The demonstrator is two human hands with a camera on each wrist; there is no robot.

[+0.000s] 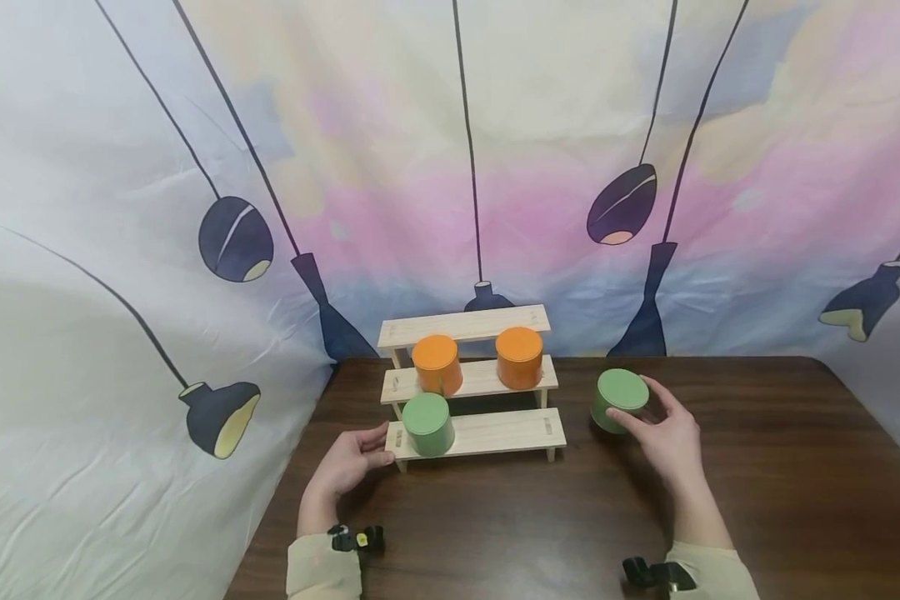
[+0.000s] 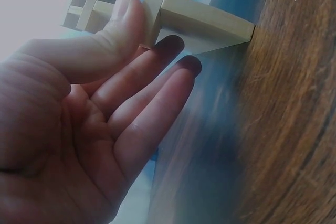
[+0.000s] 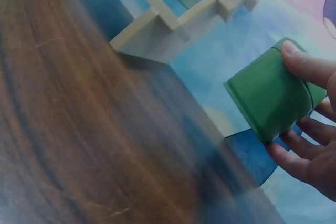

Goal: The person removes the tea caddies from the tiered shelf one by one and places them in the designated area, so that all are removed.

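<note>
My right hand (image 1: 671, 437) grips a round green tin (image 1: 621, 400) by its side, to the right of a three-step wooden shelf (image 1: 495, 433). The right wrist view shows this green tin (image 3: 273, 95) tilted, with the thumb on one side and fingers on the other. At the shelf's lowest step, my left hand (image 1: 348, 462) pinches the left end between thumb and fingers. Another green tin (image 1: 428, 427) stands on that step near the left hand. Two orange tins, the left one (image 1: 437, 367) and the right one (image 1: 520, 360), stand on the middle step.
Dark wooden table (image 1: 495, 533) lies under the shelf and both hands. Behind it hangs a cloth backdrop (image 1: 390, 167) printed with lamps. Each wrist wears a black strap, the left strap (image 1: 356, 539) over a pale sleeve.
</note>
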